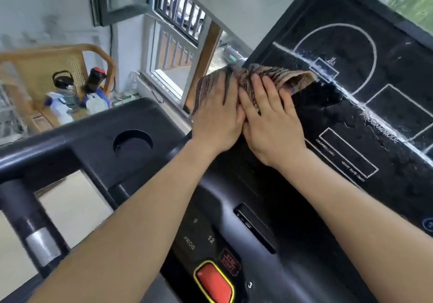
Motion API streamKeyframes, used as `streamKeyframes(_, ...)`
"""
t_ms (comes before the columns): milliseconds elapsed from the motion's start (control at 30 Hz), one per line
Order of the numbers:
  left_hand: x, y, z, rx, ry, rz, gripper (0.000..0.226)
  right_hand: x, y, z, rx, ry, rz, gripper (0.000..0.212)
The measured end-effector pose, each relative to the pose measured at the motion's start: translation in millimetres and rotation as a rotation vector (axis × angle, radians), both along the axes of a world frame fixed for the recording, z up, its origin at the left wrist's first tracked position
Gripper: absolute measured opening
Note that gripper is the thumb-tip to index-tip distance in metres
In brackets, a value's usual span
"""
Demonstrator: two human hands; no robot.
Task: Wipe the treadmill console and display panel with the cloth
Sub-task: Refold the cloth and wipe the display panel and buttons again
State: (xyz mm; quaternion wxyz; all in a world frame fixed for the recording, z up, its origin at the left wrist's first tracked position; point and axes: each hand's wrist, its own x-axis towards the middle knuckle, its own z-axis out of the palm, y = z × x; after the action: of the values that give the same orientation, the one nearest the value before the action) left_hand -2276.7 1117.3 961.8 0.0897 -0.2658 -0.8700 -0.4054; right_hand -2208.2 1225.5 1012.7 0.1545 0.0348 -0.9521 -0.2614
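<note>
Above the console (145, 120), at the left edge of the dusty display panel (351, 124), lies the bunched cloth (271, 75) — left hand (218, 120) and right hand (273, 127) press it flat-fingered, side by side, probably for firmer wiping.

A barred window (180, 14) let daylight into the room. Left of the window stood a pale grey wall (46, 10) and, lower down, a wicker chair (77, 57) — bottles (70, 95) crowded on its seat. Far below the window, to its left, lay a pale floor (68, 206).
</note>
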Motion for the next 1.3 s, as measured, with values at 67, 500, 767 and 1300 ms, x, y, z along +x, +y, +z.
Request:
streamKeyframes(67, -24.5, -6.7, 6.3, 0.099, -0.123, -0.069, 0.055, -28.6, -10.0, 9.2, -0.006, 0.010, 0.003, 0.057)
streamKeyframes(500, -22.4, -92.6, -42.1, -0.216, -0.403, -0.205, 0.031, -99.1, -107.6, -10.1, 0.133, -0.868, -0.053, 0.030)
streamKeyframes(767, 36.0, -167.9, -57.4, -0.322, -0.303, 0.032, 0.035, -39.5, -162.9, -44.6, -0.129, -0.697, 0.237, 0.021)
streamKeyframes(1300, 41.8, -113.2, -79.4, -0.210, -0.112, 0.116, 0.032, -31.0, -100.9, -62.9, 0.051, -0.580, 0.168, 0.060)
